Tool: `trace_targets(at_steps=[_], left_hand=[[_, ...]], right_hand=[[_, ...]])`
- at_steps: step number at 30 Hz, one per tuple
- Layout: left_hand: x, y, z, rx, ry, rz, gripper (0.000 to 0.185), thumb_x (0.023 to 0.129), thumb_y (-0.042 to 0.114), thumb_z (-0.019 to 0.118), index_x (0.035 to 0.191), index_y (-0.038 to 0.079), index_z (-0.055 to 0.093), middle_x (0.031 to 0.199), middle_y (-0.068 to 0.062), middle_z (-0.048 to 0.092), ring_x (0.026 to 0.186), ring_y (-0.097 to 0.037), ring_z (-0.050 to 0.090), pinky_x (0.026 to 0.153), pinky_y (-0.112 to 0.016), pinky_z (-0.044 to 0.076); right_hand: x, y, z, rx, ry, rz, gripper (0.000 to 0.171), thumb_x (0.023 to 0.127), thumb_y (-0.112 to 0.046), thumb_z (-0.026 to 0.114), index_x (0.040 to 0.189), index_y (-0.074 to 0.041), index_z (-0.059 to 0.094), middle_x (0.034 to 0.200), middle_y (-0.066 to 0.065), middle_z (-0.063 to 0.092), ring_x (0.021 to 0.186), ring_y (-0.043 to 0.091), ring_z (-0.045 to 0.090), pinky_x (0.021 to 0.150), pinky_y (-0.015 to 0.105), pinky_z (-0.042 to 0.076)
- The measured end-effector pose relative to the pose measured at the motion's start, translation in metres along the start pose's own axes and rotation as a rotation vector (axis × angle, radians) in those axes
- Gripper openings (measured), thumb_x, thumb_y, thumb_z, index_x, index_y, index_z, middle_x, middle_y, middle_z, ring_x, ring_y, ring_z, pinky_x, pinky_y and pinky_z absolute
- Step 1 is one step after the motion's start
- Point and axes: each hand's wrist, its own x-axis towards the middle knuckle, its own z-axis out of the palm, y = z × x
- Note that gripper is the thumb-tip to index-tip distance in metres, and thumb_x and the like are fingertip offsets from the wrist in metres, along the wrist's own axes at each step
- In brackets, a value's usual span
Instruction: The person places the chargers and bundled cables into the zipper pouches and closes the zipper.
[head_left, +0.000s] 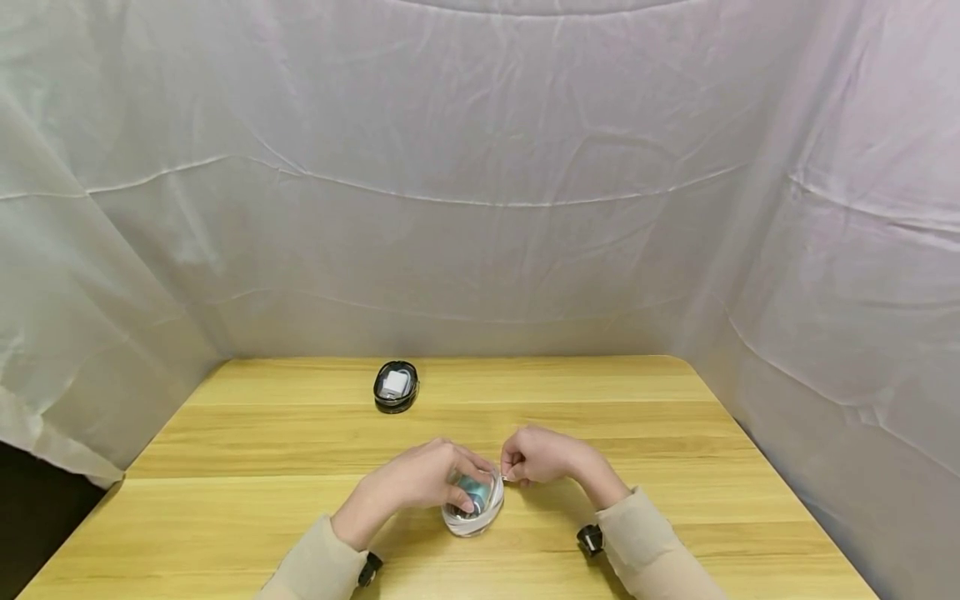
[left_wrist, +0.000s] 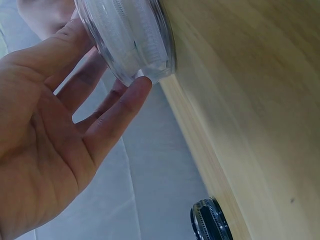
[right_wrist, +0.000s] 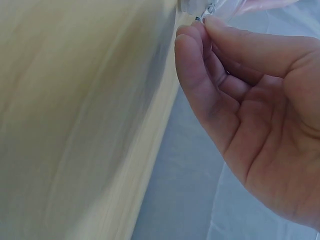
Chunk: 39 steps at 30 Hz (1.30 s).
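A clear oval zip case (head_left: 487, 510) with white trim stands on the wooden table near its front, something teal showing through the top. My left hand (head_left: 427, 479) holds this case from above, thumb on the near side and fingers across the far side. In the left wrist view, the left fingers (left_wrist: 117, 112) curve about the case's clear wall (left_wrist: 132, 37). At the case's right edge, my right hand (head_left: 543, 457) pinches a small metal zipper pull (right_wrist: 199, 19) between thumb and forefinger. The contents are partly hidden by the left hand.
A second oval case (head_left: 395, 387), black-trimmed with a white block and cable inside, sits farther back, left of centre. The wooden table (head_left: 637, 417) ends at pale hanging cloth (head_left: 480, 250) behind and at both sides.
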Motion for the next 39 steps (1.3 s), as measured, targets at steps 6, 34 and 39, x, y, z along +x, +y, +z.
trace_targets(at_steps=[6,34,39], left_hand=[[0.0005,-0.0035,-0.0011,-0.042,-0.021,0.030,0.039,0.084,0.017,0.085,0.122,0.016,0.078,0.138,0.006,0.067,0.127,-0.014,0.062,0.106,-0.031,0.051],[-0.0008,0.0002,-0.0018,0.051,0.024,0.098,0.037,0.083,0.019,0.087,0.119,0.014,0.079,0.134,-0.001,0.070,0.120,-0.017,0.066,0.103,-0.032,0.054],[-0.0007,-0.0005,0.0007,0.066,0.037,0.094,0.038,0.083,0.021,0.087,0.120,0.015,0.079,0.133,0.000,0.070,0.121,-0.016,0.066,0.103,-0.034,0.054]], right_hand=[[-0.0007,0.0005,0.0000,0.009,0.010,0.004,0.018,0.094,0.006,0.068,0.082,-0.007,0.068,0.074,0.003,0.066,0.064,0.017,0.067,0.058,0.023,0.055],[0.0033,-0.0012,0.0036,-0.051,0.115,-0.006,0.016,0.096,0.003,0.067,0.083,-0.007,0.068,0.073,0.001,0.064,0.058,0.007,0.054,0.054,0.020,0.047],[0.0035,0.0001,0.0040,-0.075,0.113,-0.019,0.017,0.096,0.001,0.069,0.082,-0.008,0.068,0.070,-0.001,0.062,0.057,0.005,0.053,0.054,0.019,0.046]])
